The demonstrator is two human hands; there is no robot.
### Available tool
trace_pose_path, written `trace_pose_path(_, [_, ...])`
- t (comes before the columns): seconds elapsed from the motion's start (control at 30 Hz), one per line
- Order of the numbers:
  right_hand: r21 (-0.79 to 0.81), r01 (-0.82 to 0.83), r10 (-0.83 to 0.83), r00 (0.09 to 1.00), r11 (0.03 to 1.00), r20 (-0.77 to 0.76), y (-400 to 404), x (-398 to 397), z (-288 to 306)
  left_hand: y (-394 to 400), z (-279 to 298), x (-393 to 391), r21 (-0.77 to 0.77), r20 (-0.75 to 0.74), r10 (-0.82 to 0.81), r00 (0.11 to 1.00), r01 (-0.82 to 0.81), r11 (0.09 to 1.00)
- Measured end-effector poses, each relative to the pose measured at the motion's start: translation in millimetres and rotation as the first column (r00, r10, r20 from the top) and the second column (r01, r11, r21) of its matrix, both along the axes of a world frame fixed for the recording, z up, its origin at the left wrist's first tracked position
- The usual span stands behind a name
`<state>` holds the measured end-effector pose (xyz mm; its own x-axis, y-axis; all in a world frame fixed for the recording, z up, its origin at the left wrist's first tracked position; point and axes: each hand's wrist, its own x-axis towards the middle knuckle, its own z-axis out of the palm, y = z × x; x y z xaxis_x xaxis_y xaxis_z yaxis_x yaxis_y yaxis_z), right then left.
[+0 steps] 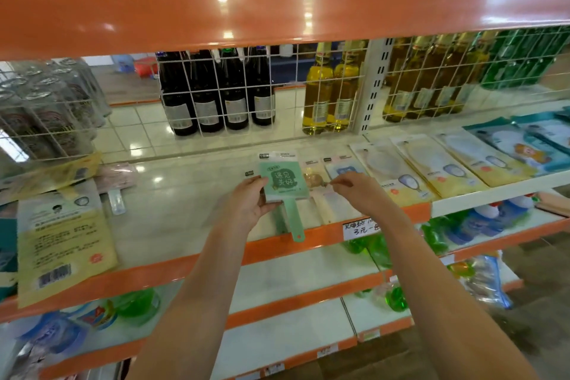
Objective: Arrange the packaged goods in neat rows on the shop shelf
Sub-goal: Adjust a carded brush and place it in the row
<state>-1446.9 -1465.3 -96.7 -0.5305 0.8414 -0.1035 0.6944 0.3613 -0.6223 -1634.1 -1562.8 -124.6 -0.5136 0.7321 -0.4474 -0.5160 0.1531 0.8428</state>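
**shelfwatcher:** Left hand (pixel 251 203) has its fingers and thumb curled round the left edge of a green paddle-shaped pack (pixel 285 183), holding it down near the front of the white shelf (pixel 185 194). Right hand (pixel 354 191) is pinching something small at the top of the pale pack (pixel 320 191) just beside it. Can't tell if that's a hang tab or a corner of the wrap.

**aisle9:** So how far along would you say?

**shelfwatcher:** Partway, I'd guess. To the right there's already a tidy fanned row of flat yellow-and-white packs (pixel 431 170), overlapping and all angled the same way, with blue-green packs (pixel 524 145) past them. The middle bit is being sorted now. The left end looks untouched: a big yellow pack (pixel 64 244) hangs over the orange shelf lip (pixel 154 274), a pinkish one (pixel 120 179) sits askew behind it, and a small clear item (pixel 116 202) lies loose between.

**aisle9:** Anything you can't make out?

**shelfwatcher:** Plenty. The green pack covers whatever's under it, so no idea how many are stacked there. The handwritten price tag (pixel 361 227) is half behind the right forearm. The far left and right ends of the shelf run out of frame, and the edges are smeary.
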Motion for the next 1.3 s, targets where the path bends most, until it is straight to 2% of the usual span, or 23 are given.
trace_pose_path(0.23, [-0.019,-0.046,0.045,0.999,0.999,-0.027,39,7,-2,15,0,-3,-0.072,-0.125,0.138,0.983,-0.148,0.986])
trace_pose_path(0.33, [0.002,-0.106,0.106,0.994,0.994,-0.013,47,-1,-5,17,-2,-6,-0.105,-0.14,0.187,0.972,-0.202,0.974])
trace_pose_path(0.43, [-0.046,-0.152,0.15,0.988,0.987,-0.047,52,-16,-10,16,-3,-7,-0.109,-0.159,0.217,0.963,-0.235,0.966])
trace_pose_path(0.6, [-0.073,-0.255,0.253,0.967,0.964,-0.043,51,-44,-14,15,-3,-8,-0.127,-0.203,0.221,0.954,-0.25,0.96])
trace_pose_path(0.73, [-0.005,-0.338,0.338,0.941,0.941,0.012,49,-65,-12,16,-4,-9,-0.17,-0.312,0.2,0.929,-0.262,0.95])
trace_pose_path(0.87, [0.013,-0.348,0.348,0.937,0.937,0.038,49,-82,-11,16,-8,-15,-0.258,-0.509,0.096,0.855,-0.258,0.931])
trace_pose_path(0.97, [0.031,-0.359,0.357,0.932,0.933,0.057,50,-88,-13,14,-10,-18,-0.323,-0.588,0.007,0.809,-0.243,0.915])
trace_pose_path(1.07, [0.045,-0.362,0.359,0.931,0.931,0.07,50,-92,-16,12,-14,-21,-0.422,-0.693,-0.155,0.704,-0.222,0.879])
trace_pose_path(1.2, [0.036,-0.368,0.365,0.928,0.929,0.077,49,-98,-21,12,-19,-24,-0.477,-0.768,-0.271,0.581,-0.234,0.847])
trace_pose_path(1.3, [0.026,-0.366,0.362,0.927,0.93,0.096,47,-102,-25,12,-19,-25,-0.493,-0.785,-0.31,0.536,-0.238,0.837])
